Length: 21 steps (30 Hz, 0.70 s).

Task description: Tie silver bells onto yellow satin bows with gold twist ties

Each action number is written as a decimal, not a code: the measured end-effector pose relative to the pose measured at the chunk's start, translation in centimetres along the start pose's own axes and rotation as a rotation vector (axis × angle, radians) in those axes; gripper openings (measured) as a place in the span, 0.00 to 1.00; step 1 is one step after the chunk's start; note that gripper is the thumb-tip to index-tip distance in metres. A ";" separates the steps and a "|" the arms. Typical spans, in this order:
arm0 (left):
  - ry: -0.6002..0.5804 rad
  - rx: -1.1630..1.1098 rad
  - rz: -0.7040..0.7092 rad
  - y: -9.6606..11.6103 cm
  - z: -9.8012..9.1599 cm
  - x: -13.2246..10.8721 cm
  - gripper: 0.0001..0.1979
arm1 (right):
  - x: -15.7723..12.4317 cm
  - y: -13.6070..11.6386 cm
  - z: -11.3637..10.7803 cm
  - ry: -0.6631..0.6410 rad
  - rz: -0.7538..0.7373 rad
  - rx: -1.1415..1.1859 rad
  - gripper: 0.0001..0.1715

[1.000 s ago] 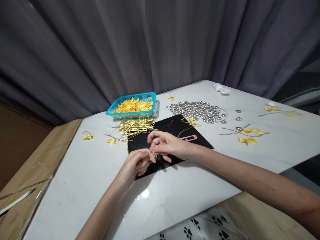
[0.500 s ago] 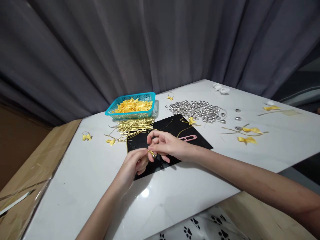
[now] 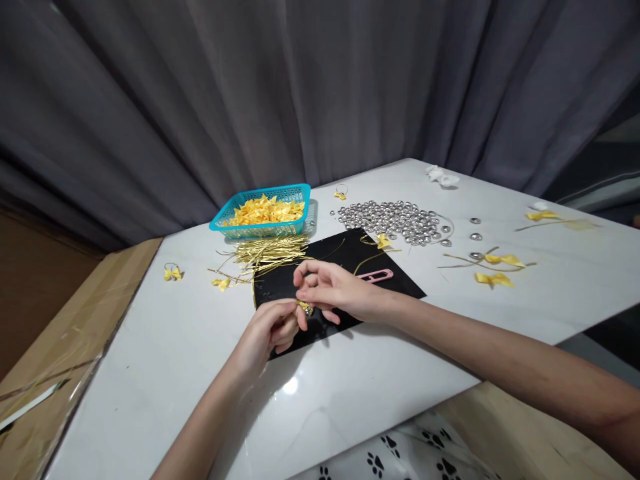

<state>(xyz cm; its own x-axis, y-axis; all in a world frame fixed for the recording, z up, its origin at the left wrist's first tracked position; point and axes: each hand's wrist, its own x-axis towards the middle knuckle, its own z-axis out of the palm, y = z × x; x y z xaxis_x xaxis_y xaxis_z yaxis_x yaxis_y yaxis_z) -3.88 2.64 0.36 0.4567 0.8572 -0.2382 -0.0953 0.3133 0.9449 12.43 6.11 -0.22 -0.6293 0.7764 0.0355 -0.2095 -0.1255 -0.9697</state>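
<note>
A small yellow ribbon bow with a shiny silver bead is pinched in the fingertips of my left hand, partly hidden by them. My right hand meets it from the other side, thumb and index fingertip closed at the bow's upper edge, the other fingers loosely curled. Both hands are just above a black mat. On the mat, beyond my right wrist, lies a pink slotted tool. Gold twist ties are piled at the mat's far left edge.
Behind the ties stands a blue basket of yellow bows. Silver beads spread across the back of the white table. Loose bows and ties lie at right, a ring with a bow at left. A cardboard box borders the left edge.
Both hands stay almost in place, with only a slight shift of the left fingers around the bow. Nothing else has visibly moved.
</note>
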 end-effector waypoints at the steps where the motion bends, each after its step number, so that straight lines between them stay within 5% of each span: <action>1: -0.002 -0.002 -0.001 0.0 0.0 0.0 0.15 | 0.0 -0.1 0.1 0.004 0.000 -0.019 0.07; 21: 0.006 0.059 -0.011 -0.2 0.0 0.2 0.15 | -0.1 -0.5 0.5 0.020 0.027 -0.106 0.07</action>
<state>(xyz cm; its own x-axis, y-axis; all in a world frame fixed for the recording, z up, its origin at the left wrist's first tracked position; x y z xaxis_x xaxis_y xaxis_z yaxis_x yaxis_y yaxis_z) -3.77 2.69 0.09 0.4523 0.8563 -0.2494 -0.0379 0.2979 0.9538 12.25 5.84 0.42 -0.6181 0.7861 0.0053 -0.1115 -0.0809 -0.9905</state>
